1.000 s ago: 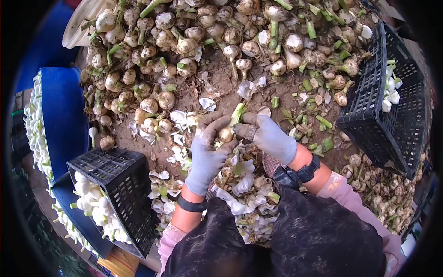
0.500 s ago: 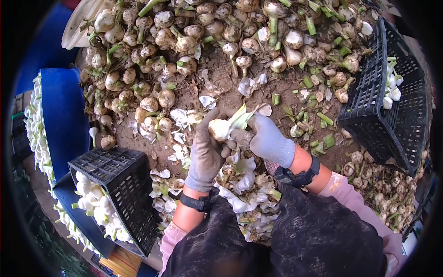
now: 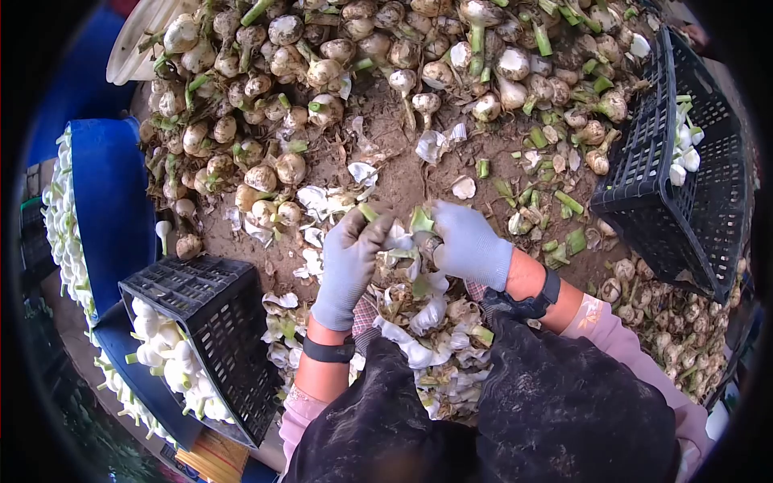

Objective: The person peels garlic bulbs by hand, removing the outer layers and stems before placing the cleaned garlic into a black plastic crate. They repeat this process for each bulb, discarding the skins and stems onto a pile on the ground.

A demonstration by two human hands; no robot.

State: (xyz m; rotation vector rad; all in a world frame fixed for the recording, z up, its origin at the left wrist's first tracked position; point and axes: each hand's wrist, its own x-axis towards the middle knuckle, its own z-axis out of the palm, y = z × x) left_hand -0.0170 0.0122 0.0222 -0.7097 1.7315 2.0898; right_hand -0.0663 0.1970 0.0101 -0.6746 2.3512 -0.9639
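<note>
Soil (image 3: 400,165) heaped with muddy bulbs (image 3: 322,72) surrounds left hand (image 3: 348,262) and right hand (image 3: 471,245), both clutching a bulb (image 3: 403,241).

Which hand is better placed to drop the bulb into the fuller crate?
Probably left: the grey-gloved left hand grips the half-peeled white bulb nearer the black plastic crate of peeled bulbs.

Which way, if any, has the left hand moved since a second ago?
Yes, slightly: the left hand, gripping the garlic bulb, has shifted left toward the black crate, which stayed put.

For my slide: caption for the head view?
Gloved left hand and right hand peel a garlic bulb over husks.
</note>
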